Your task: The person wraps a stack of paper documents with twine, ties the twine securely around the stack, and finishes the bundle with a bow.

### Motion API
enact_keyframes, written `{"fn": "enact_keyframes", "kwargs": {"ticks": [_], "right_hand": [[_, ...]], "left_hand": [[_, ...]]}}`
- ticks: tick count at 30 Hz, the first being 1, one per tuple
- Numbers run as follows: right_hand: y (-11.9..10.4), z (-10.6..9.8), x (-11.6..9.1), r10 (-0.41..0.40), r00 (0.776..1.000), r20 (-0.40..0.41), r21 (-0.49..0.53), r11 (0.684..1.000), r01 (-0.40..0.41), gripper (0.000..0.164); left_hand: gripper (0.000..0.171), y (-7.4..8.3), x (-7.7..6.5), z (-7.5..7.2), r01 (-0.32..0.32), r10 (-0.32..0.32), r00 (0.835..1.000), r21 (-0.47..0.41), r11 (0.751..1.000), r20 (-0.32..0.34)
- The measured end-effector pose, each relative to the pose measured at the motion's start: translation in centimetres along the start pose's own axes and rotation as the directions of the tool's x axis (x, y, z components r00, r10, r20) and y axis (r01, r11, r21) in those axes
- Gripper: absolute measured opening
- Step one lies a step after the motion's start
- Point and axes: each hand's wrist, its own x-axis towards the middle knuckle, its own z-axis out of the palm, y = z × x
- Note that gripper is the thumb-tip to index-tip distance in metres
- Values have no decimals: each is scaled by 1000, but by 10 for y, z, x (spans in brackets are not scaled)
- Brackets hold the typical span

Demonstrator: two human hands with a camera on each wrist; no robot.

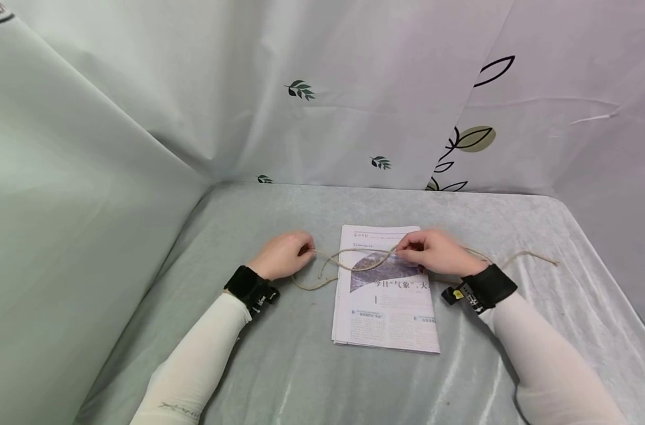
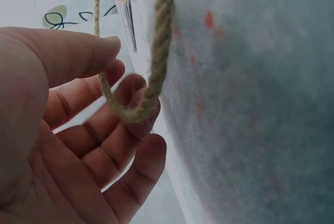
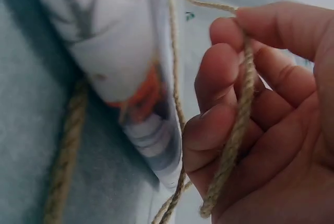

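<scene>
A folded newspaper (image 1: 391, 324) lies flat on the covered table, with a thin tan rope (image 1: 364, 270) crossing over its upper half. Beyond the paper's left edge, my left hand (image 1: 285, 254) pinches one part of the rope between thumb and index finger. The left wrist view shows that rope (image 2: 163, 31) bending in a loop by the other fingers. Over the paper's upper right, my right hand (image 1: 434, 252) pinches another part. In the right wrist view the rope (image 3: 237, 130) hangs across the palm, and a second stretch disappears beneath the newspaper (image 3: 104, 51).
A loose rope end (image 1: 545, 258) lies on the table to the right of my right wrist. Grey cloth (image 1: 280, 378) covers the table. White sheeting with leaf prints (image 1: 301, 90) hangs at the back, and plain sheeting (image 1: 88, 195) stands along the left.
</scene>
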Motion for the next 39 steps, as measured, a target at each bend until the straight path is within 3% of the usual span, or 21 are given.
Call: {"fn": "enact_keyframes", "kwargs": {"ticks": [7, 13, 17, 22, 26, 28, 31, 33, 36, 39], "right_hand": [[-3, 10, 3, -32, 999, -23, -151, 988, 28, 8], [-4, 13, 5, -67, 998, -20, -219, 974, 61, 9], [-7, 10, 4, -77, 996, -42, -194, 979, 67, 9], [-10, -8, -2, -107, 975, -196, -227, 972, 62, 10], [-5, -33, -12, -36, 939, -343, -267, 962, -61, 19], [0, -46, -19, 30, 928, -371, -273, 952, -140, 24], [11, -66, -29, 121, 933, -338, -326, 915, -237, 27], [17, -79, -37, 185, 944, -272, -359, 891, -278, 28], [29, -96, -50, 255, 952, -170, -423, 853, -305, 24], [39, -110, -63, 302, 949, -93, -447, 839, -310, 23]], "left_hand": [[19, 3, 0, 2, -10, 13, 998, 42, 999, -54], [31, 13, 0, 8, -28, 24, 996, 43, 999, 84], [24, 15, 0, 11, 1, -4, 994, 33, 999, 108], [13, 13, 0, 11, -13, 10, 996, 28, 1000, 89], [11, 9, -1, 7, -34, 35, 998, -15, 999, 58], [11, 6, -1, 2, -38, 42, 998, -75, 997, 50], [11, -1, -3, -8, -36, 45, 998, -181, 983, 49], [12, -7, -5, -16, -25, 41, 998, -249, 968, 56], [11, -17, -7, -26, 1, 23, 997, -317, 949, 72], [4, -24, -10, -37, 21, 13, 995, -350, 936, 96]]}}
